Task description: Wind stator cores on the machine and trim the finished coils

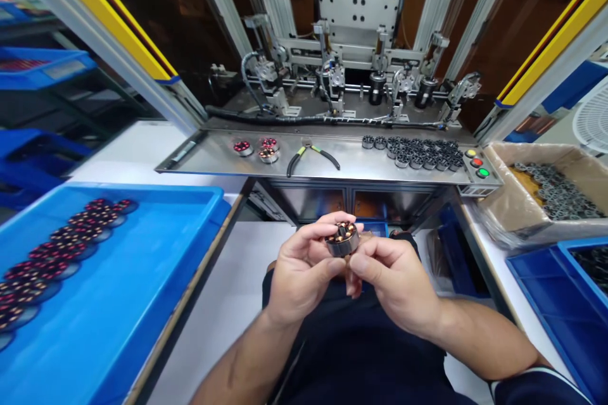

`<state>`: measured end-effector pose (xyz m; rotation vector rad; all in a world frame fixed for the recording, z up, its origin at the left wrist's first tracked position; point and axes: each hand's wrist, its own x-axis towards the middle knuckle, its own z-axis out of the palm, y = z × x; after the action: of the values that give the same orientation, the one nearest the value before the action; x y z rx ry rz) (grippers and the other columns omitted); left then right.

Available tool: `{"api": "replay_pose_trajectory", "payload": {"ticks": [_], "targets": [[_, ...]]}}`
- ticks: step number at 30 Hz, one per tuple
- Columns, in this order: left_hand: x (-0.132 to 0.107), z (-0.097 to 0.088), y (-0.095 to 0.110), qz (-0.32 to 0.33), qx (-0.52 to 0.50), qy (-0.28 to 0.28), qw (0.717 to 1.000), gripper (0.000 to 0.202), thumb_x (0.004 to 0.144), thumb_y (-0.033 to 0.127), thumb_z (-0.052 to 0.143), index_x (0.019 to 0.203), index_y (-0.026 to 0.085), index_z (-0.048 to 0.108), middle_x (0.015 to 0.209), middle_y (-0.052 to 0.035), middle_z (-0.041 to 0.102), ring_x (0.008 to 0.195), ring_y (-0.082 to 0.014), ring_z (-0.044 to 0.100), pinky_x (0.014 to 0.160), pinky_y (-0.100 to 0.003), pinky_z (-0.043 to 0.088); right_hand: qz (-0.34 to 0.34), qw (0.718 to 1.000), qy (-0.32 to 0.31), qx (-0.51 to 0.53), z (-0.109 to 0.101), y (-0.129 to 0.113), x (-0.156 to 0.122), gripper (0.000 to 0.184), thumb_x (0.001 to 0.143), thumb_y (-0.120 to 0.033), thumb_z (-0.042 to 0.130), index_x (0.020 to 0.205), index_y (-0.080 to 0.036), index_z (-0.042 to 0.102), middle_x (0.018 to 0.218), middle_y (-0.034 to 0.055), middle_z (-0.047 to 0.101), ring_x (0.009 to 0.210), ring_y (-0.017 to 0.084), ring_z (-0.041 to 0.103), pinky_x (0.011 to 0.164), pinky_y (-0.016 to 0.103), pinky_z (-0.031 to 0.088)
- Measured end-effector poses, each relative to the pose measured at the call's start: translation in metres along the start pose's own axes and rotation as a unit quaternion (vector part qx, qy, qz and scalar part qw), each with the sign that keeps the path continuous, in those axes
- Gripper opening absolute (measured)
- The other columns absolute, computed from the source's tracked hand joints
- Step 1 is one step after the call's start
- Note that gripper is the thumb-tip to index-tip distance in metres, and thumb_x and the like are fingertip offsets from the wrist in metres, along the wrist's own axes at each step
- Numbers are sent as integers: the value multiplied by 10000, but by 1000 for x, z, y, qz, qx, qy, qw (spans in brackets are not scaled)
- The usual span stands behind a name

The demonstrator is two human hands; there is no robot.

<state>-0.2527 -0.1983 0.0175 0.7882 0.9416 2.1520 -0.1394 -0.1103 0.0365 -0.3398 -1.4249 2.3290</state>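
In front of my body, my left hand point(306, 266) holds a motor stator point(342, 240) between thumb and fingers. It is a round steel core with copper windings and a black centre, tilted so its top faces up. My right hand point(396, 275) is pinched close against the stator's lower right side. Fine copper wire point(368, 236) shows by its fingertips, though the exact grip is partly hidden. On the metal ledge ahead lie diagonal pliers point(311, 155) with green and black handles, handles spread. Several wound stators point(268, 153) with red and copper tops sit left of the pliers.
Dark unwound cores point(425, 153) stand on the ledge's right, beside a button box point(477, 168). Behind is a winding machine point(335, 79). A blue tray point(156, 266) with rows of stators is at left; a lined carton point(498, 190) and a blue bin point(546, 291) are at right.
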Motion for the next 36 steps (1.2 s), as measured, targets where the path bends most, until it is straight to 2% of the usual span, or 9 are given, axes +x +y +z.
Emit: {"api": "replay_pose_trajectory", "payload": {"ticks": [10, 12, 14, 15, 18, 21, 26, 30, 36], "targets": [[7, -11, 0, 61, 87, -102, 989, 334, 742, 150, 835, 1029, 311, 773, 1149, -82, 767, 1233, -295, 657, 961, -437, 588, 62, 991, -91, 71, -11, 1, 7, 494, 793, -634, 733, 912, -154, 746, 838, 73, 697, 751, 166, 624, 732, 297, 531], [6, -13, 2, 91, 129, -106, 982, 469, 716, 176, 862, 1144, 323, 741, 1269, -92, 719, 1344, -299, 566, 1064, -436, 514, 21, 996, -83, 30, -15, 4, 9, 458, 790, -595, 757, 939, -164, 726, 851, 66, 691, 779, 172, 630, 753, 303, 532], [3, -16, 7, 112, 191, -59, 973, 637, 648, 252, 915, 1244, 305, 696, 1387, -103, 636, 1392, -297, 504, 1106, -379, 467, -106, 990, -39, -84, -21, 5, 12, 388, 789, -498, 796, 994, -179, 714, 920, 72, 686, 855, 191, 645, 787, 322, 539], [1, -17, 9, 108, 230, -34, 967, 675, 623, 289, 929, 1255, 288, 691, 1389, -105, 623, 1360, -290, 527, 1093, -346, 467, -192, 967, -11, -165, -25, 5, 13, 348, 792, -416, 811, 1036, -190, 708, 958, 76, 681, 888, 199, 648, 800, 333, 543], [-4, -15, 15, 53, 329, -32, 942, 568, 648, 344, 909, 1182, 261, 736, 1184, -81, 707, 1107, -242, 653, 971, -281, 513, -398, 835, 30, -378, -33, 2, 15, 392, 808, -185, 772, 1183, -211, 661, 1003, 94, 670, 908, 219, 654, 787, 368, 560], [-4, -7, 18, 28, 349, -51, 935, 459, 702, 337, 875, 1140, 268, 757, 1075, -63, 751, 975, -227, 692, 889, -279, 536, -454, 768, 20, -450, -36, -3, 15, 458, 829, -111, 684, 1268, -212, 603, 992, 107, 668, 878, 235, 662, 740, 392, 578], [3, -1, 19, 81, 375, -49, 922, 399, 726, 268, 859, 1114, 261, 766, 1035, -69, 770, 939, -229, 695, 869, -311, 556, -412, 815, -10, -407, -39, -9, 10, 463, 803, -175, 719, 1252, -195, 606, 1036, 128, 656, 913, 257, 649, 756, 421, 572], [1, -2, 19, 100, 393, -45, 913, 428, 720, 205, 857, 1131, 270, 762, 1058, -75, 765, 1002, -241, 693, 911, -323, 558, -391, 849, -32, -355, -38, -18, 8, 119, 876, -211, 692, 993, -190, 689, 838, 72, 659, 755, 197, 625, 661, 353, 542], [-3, 4, 17, 49, 292, -44, 954, 418, 724, 158, 847, 1111, 287, 758, 1138, -69, 729, 1031, -210, 715, 876, -256, 591, -331, 887, 4, -322, -29, -21, 5, 111, 902, -163, 665, 793, -175, 685, 715, 27, 636, 655, 143, 597, 608, 281, 502]]}}
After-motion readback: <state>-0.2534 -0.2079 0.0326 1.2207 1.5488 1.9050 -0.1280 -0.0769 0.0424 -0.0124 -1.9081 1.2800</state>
